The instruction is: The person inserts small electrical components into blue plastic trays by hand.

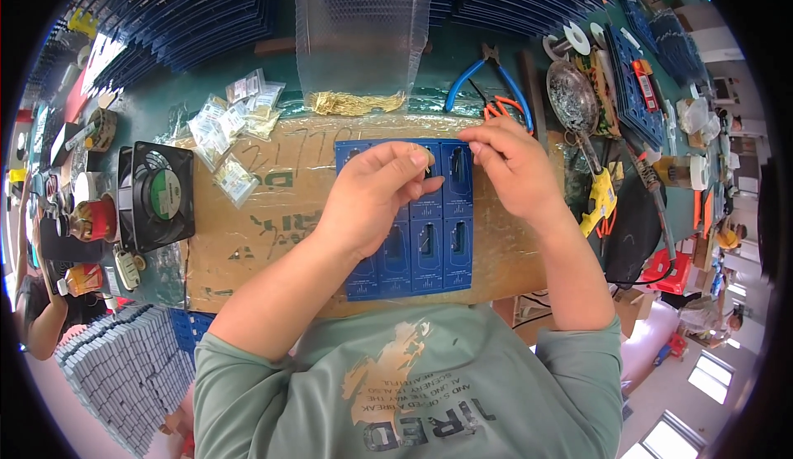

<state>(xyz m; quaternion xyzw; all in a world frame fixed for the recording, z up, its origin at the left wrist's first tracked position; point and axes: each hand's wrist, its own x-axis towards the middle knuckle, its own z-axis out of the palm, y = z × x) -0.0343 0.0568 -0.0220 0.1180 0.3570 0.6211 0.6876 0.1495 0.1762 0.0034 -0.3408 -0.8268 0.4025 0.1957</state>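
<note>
Green shirt (pixel 330 393); left hand (pixel 372 195) curled over blue board (pixel 396 279), right hand (pixel 522 170) half-curled near its corner; grips unclear.

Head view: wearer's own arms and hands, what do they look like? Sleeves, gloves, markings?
Left hand and right hand are both ungloved. Forearms are bare, with no watch, band or cable visible on them. Loose, short grey-green sleeves end near the elbows; no print shows on them.
</note>
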